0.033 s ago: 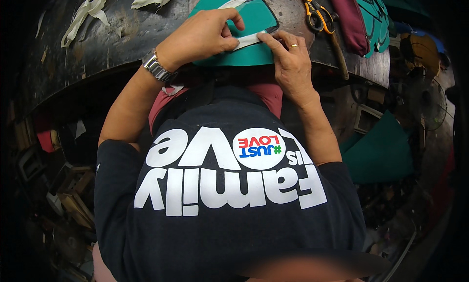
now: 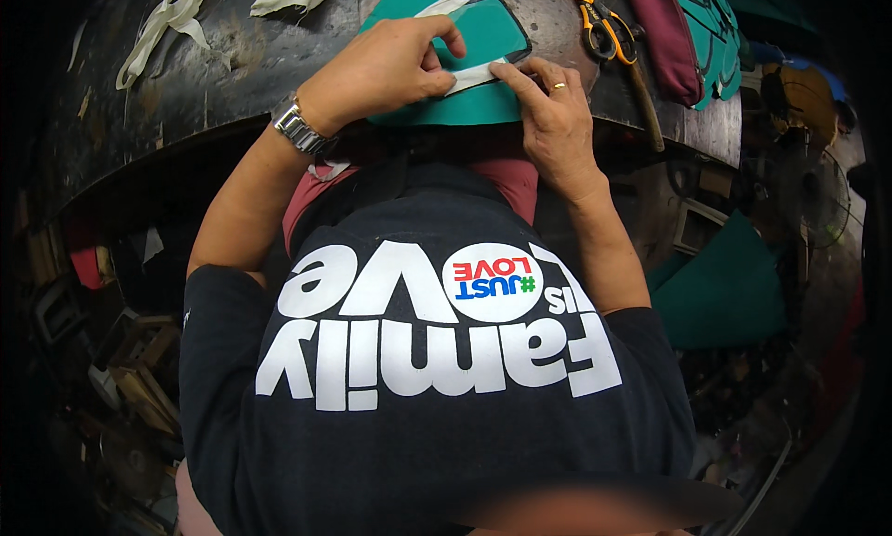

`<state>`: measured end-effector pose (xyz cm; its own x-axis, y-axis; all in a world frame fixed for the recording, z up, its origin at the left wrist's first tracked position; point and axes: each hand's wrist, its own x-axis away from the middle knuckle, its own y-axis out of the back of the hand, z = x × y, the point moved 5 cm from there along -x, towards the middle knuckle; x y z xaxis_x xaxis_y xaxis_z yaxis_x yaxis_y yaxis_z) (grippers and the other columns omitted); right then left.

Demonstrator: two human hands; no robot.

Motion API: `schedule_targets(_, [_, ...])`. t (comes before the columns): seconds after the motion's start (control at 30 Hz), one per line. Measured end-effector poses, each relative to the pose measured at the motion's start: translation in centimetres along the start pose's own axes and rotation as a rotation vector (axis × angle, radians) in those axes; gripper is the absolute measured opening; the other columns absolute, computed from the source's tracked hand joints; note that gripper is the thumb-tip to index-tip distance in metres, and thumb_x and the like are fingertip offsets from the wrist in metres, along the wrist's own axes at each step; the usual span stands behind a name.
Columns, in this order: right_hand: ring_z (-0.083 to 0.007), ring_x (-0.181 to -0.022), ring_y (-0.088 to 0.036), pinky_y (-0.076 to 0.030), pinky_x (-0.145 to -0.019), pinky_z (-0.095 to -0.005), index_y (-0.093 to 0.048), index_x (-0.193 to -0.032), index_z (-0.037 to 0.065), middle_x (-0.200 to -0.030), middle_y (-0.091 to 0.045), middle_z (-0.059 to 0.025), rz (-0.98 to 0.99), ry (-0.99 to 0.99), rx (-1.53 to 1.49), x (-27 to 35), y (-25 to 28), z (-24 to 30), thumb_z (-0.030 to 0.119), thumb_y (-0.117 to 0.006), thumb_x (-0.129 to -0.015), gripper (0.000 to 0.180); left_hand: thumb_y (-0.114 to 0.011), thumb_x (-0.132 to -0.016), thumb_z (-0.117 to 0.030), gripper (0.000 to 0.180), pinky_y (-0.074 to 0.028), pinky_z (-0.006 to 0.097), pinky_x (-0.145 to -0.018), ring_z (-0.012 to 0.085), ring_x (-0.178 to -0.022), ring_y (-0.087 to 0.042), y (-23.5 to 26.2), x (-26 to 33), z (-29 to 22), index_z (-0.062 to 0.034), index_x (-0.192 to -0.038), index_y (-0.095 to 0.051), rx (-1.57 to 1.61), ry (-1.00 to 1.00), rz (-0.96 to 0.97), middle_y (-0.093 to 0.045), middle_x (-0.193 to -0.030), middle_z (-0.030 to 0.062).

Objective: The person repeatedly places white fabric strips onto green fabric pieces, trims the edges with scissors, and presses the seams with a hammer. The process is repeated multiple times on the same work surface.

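Green sheet material lies at the near edge of the dark table, with a black-edged green panel on it. A narrow white strip runs along the panel's near edge. My left hand, with a metal watch at the wrist, has its thumb and curled fingers closed at the strip's left end. The thumb of my right hand presses the strip's right end, its other fingers bent beside the panel's corner. Farther up, another white strip lies along the panel's left side, partly behind my left hand.
Orange-and-black scissors lie right of the panel, near a wooden handle. Maroon fabric and green pieces are stacked at the right. Cream cloth scraps lie at the far left. A green sheet is below the table at right.
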<state>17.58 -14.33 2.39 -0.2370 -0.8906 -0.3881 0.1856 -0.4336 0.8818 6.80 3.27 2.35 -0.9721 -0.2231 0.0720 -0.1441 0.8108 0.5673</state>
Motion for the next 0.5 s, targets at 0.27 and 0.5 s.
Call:
schedule_targets(0.27, [-0.0314,-0.104,-0.060,-0.049,-0.091,-0.0412,-0.071,-0.122,0.018,-0.111,-0.065,-0.0097,0.013,-0.020,-0.060,-0.3,-0.1,-0.1,-0.009,-0.060,-0.081,0.050,-0.073,-0.088,-0.013,0.029,-0.049,0.029,-0.062,0.0138,-0.066,-0.063,-0.3,0.0,0.3,-0.0037,-0.114,-0.065,-0.043,-0.027,-0.044,-0.067,-0.073,0.0066])
schedule_targets(0.5, [-0.0302,-0.115,-0.060,-0.044,-0.098,-0.0444,-0.070,-0.121,0.015,-0.121,-0.064,-0.0084,-0.054,0.190,0.151,-0.2,-0.1,1.1,0.001,-0.064,-0.080,0.043,-0.073,-0.085,-0.013,0.029,-0.048,0.030,-0.061,0.0159,-0.064,-0.062,-0.3,-0.1,0.1,-0.0040,-0.112,-0.066,-0.097,-0.061,-0.071,-0.065,-0.072,0.0072])
